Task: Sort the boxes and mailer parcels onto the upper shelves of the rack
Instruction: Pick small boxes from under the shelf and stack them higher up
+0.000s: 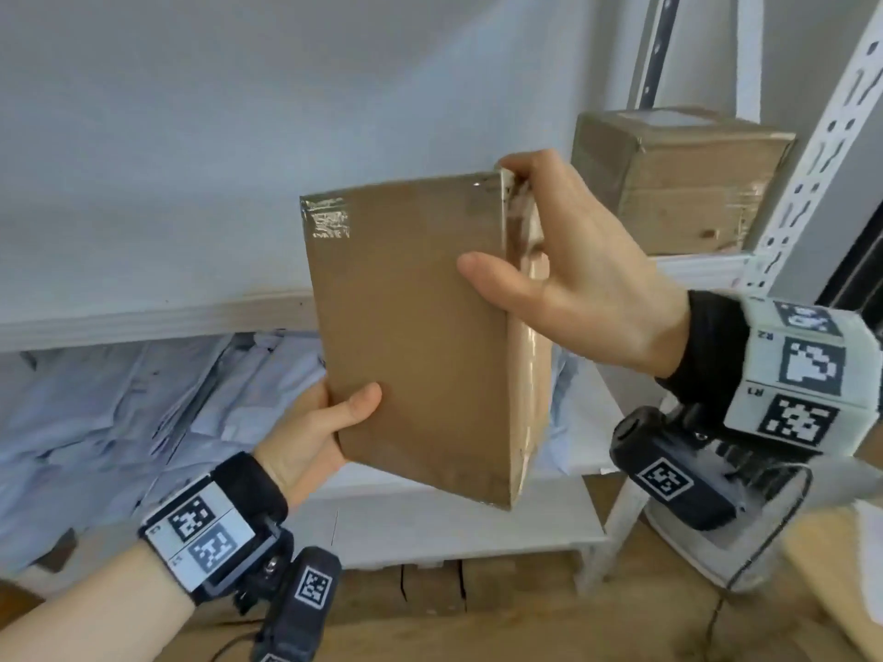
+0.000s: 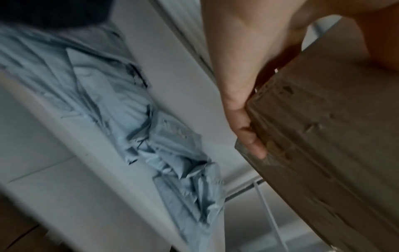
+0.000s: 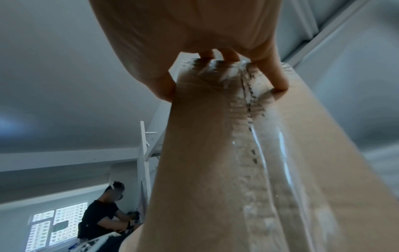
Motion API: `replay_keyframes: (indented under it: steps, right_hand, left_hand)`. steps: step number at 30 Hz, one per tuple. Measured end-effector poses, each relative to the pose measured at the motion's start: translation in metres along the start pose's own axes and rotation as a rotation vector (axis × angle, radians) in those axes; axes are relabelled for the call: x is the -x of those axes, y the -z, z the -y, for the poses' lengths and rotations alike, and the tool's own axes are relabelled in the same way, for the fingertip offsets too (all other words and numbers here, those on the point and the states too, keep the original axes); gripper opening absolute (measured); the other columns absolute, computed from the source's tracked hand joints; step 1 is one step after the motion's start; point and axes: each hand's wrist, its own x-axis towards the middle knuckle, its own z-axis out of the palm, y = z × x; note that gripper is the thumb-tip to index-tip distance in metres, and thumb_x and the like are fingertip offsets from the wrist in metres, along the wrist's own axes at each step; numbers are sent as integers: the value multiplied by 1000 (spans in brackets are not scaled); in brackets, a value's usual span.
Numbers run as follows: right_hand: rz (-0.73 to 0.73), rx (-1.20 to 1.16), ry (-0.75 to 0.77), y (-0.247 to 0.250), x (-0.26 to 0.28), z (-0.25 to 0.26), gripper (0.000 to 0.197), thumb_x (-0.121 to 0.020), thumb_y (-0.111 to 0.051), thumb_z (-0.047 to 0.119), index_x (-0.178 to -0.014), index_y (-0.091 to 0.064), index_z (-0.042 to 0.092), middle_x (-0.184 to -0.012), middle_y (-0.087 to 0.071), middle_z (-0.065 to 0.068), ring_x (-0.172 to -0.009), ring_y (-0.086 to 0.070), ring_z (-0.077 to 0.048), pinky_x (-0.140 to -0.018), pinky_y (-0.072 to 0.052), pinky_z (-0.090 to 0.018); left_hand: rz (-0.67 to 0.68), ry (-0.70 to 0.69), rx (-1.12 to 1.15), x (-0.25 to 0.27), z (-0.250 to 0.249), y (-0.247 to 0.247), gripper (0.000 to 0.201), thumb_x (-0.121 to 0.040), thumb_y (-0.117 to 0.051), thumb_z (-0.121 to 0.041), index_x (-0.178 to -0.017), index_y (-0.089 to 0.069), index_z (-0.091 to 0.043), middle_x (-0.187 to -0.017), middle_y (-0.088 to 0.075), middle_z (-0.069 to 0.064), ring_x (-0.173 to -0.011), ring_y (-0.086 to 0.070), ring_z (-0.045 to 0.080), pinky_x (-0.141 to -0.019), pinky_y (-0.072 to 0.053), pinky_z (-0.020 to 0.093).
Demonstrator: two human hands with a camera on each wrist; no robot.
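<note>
Two hands gripping box, mailers shelved

White rack shelf holds 1 taped box; mailers below.

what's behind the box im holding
Behind the box, pale blue mailers lie heaped on the lower shelf, under the upper shelf. The box hides the part of the heap directly behind it; the mailers show again past its right edge.
</note>
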Motion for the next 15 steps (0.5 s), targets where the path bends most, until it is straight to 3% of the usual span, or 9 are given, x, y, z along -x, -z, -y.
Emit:
replay_keyframes:
  steps: [4, 10, 12, 15]
  right_hand:
    - [36, -41, -95, -23, 59, -32, 58, -88, -65, 31, -134, -39, 6, -123, -48, -7, -116, -45, -19, -95, -41, -28]
    - [76, -123, -274, -52, 146, -94, 61, -89, -60, 37, -136, -35, 8, -137, -44, -4, -130, -42, -15, -106, -41, -40]
    - [93, -141, -355, -63, 173, -117, 61, -90, -59, 42, -138, -34, 12, -145, -37, 0, -137, -35, -12, -109, -38, -44]
    - [131, -116, -513, -81, 215, -152, 68, -88, -54, 50, -143, -30, 18, -156, -17, 6, -147, -12, -7, -115, -31, -47]
  left_hand:
    - [7, 86, -78, 9, 57, 0, 88, -51, -92, -44, -125, -58, -13, -121, -67, 11, -111, -64, 28, -81, -57, 38]
    - [59, 267, -186, 11, 141, -4, 86, -50, -91, -49, -123, -58, -17, -117, -69, 7, -108, -66, 26, -84, -56, 39]
    - [68, 317, -230, 9, 171, -10, 82, -50, -89, -52, -120, -59, -20, -115, -70, 3, -107, -67, 21, -87, -53, 37]
    - [92, 385, -313, 2, 217, -20, 60, -60, -84, -50, -112, -61, -29, -109, -72, -10, -102, -67, 8, -84, -53, 23]
